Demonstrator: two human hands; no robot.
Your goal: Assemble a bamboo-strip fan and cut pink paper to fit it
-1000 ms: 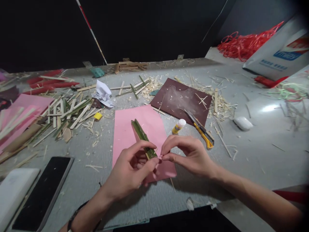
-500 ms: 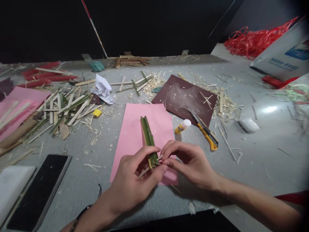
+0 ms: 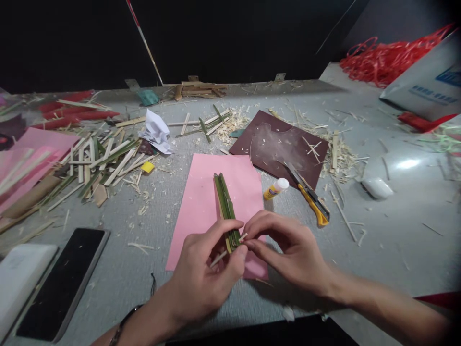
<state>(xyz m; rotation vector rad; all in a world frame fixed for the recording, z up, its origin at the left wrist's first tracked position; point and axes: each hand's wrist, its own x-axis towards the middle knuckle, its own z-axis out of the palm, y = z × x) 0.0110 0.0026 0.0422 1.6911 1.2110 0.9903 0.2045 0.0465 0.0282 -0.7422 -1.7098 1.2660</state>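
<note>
My left hand (image 3: 207,266) is closed around the lower end of a bundle of green bamboo strips (image 3: 224,202), its thumb and forefinger either side. A thin pale stick (image 3: 218,258) pokes out below that hand's fingers. With thumb and fingertips, my right hand (image 3: 288,245) pinches the end of a thin pale strip (image 3: 244,237) at the bundle's near end. Both hands are over a pink sheet of paper (image 3: 198,187) on the grey table. How the pale strip runs through or around the bundle is hidden by my fingers.
Right of the paper stand a glue stick (image 3: 275,189) and a yellow utility knife (image 3: 312,204), its blade over a dark brown board (image 3: 245,139). Loose bamboo strips (image 3: 115,163) and crumpled white paper (image 3: 155,132) lie left. A black phone (image 3: 65,283) is at front left.
The whole view has shifted slightly, so things sit a little further right. Both hands keep nearly the same hold on the bundle and the pale strip, with only small finger movement.
</note>
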